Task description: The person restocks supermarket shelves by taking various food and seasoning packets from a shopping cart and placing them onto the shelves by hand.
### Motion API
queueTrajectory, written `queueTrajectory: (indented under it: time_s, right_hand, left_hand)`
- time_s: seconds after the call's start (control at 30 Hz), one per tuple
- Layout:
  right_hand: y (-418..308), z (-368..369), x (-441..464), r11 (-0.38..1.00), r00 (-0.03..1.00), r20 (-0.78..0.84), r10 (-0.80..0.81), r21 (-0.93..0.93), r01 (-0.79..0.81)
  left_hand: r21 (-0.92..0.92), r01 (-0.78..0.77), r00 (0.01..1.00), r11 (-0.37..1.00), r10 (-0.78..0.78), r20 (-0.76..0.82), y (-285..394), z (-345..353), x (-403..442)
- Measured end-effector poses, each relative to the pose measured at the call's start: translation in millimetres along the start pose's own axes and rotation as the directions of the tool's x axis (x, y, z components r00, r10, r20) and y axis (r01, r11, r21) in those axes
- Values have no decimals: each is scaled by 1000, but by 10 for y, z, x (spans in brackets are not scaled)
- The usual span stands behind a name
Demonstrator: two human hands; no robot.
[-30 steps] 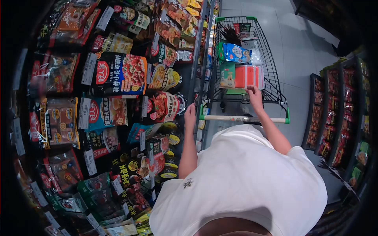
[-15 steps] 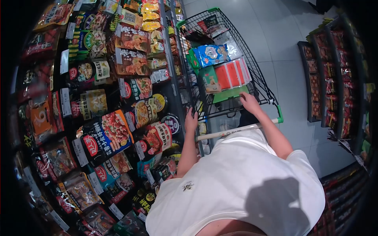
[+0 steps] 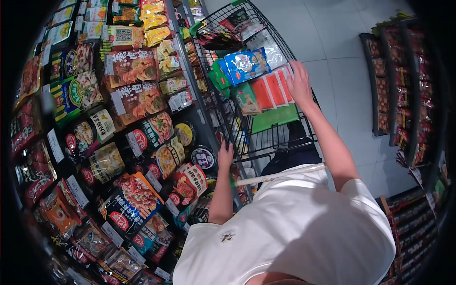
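My right hand (image 3: 299, 84) reaches over the cart's right side, fingers stretched out at the edge of the red-and-white packets (image 3: 274, 90). Whether it touches them or the rim, I cannot tell. My left hand (image 3: 225, 156) is beside the near left corner of the black wire shopping cart (image 3: 311, 124), close to the shelf, its fingers partly extended. Inside the cart, a blue bag (image 3: 247, 65) lies beyond a green-and-tan packet (image 3: 248, 99). Also there are a clear plastic packet (image 3: 271, 47), a dark packet (image 3: 219, 40) and a green child-seat flap (image 3: 274, 118).
Seasoning packets (image 3: 135, 102) fill the slanted shelf on the left, with price tags along its rows. The cart handle (image 3: 280, 174) runs before my white shirt. Grey tiled floor (image 3: 337, 90) lies to the right, then another stocked rack (image 3: 401, 90).
My right hand has moved forward from the cart's near end to the red-and-white packets. My left hand has shifted slightly lower in view. The cart and shelf appear shifted left.
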State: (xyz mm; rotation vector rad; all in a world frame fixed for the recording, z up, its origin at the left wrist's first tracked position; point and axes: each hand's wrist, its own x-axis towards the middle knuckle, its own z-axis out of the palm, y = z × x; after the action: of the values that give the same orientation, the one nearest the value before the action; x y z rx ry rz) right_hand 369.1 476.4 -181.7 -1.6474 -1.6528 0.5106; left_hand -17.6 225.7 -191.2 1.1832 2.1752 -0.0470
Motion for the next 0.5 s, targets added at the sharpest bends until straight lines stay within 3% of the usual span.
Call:
queueTrajectory:
  time_s: [0.1,0.2,0.3,0.4,0.5]
  right_hand:
    - [302,297,685,997,996,-57,65,-38,-67]
    - [528,650,1195,958,962,21,273,-98,-269]
    - [737,929,1374,894,814,374,443,-252,-371]
    - [703,984,1148,910,941,156,299,-343,-232]
    - [674,984,1134,900,944,141,299,-371,-230]
  left_hand:
    - [24,23,1000,999,-23,17,81,-23,-18]
    - [-41,119,988,992,-114,107,352,-153,-74]
    - [-182,-37,999,983,41,20,202,-34,-12]
    - [-183,-154,984,971,135,-112,268,-89,179]
    - [-59,-294,915,954,263,-306,916,-238,586]
